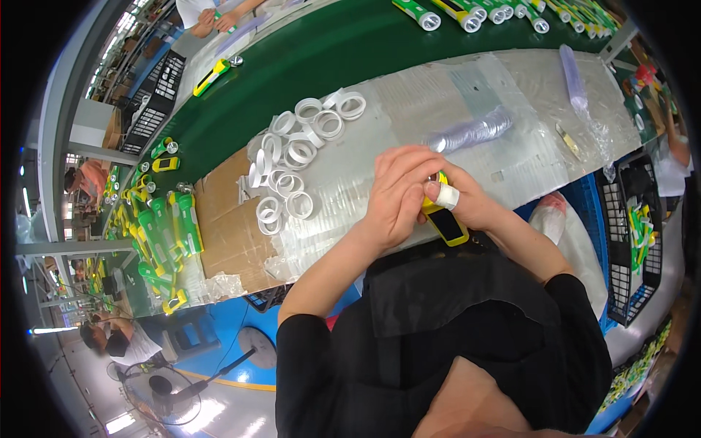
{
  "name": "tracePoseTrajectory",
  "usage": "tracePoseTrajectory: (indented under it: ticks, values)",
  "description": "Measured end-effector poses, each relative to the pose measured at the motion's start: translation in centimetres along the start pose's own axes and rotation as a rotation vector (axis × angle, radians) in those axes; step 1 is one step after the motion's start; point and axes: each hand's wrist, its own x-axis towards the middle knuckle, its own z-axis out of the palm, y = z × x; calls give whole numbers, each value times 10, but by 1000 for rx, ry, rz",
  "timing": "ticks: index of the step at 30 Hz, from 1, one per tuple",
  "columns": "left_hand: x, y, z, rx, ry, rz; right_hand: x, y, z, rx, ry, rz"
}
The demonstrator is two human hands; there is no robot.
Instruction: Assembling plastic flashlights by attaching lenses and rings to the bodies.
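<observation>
Close to my body, over the near edge of the cardboard-covered bench [409, 117], both my hands are closed round the head end of a flashlight [449, 226]. Its yellow body with a dark flat panel points down toward me. My left hand [398, 191] wraps over the top with its fingers pressed together. My right hand [471, 203] grips from the other side, its thumb wrapped in white tape [444, 196]. The fingers hide the flashlight's head. Left of my hands lie several white rings [299, 151], loose and overlapping. Just beyond my hands is a row of nested clear discs [475, 130].
A green conveyor belt [292, 80] runs behind the bench, carrying flashlights [467, 16] at the far right. More flashlights [164, 226] are heaped at the left end. A bagged stack of clear discs [574, 80] lies to the right. A black crate [631, 241] stands at lower right.
</observation>
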Motion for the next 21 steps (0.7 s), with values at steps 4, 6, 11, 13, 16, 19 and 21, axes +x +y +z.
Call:
tracePoseTrajectory:
  ticks: [4,6,11,13,16,19,21]
  values:
    - [10,-16,-7,50,-47,34,10,2,9,204,127,43]
    - [24,-29,-6,56,111,-40,15,1,-6,110,120,-80]
    - [36,-112,-68,844,-154,-81,28,-10,-5,3,135,-137]
    - [33,-113,-73,782,-190,-82,31,-10,-8,-5,139,-177]
    - [25,-82,-62,412,-121,-301,30,-8,-16,-48,183,-253]
    - [-11,-72,-49,93,-15,-623,36,-8,-11,-75,150,-315]
    - [-32,-67,-41,67,-27,-733,42,-7,-11,-78,115,-333]
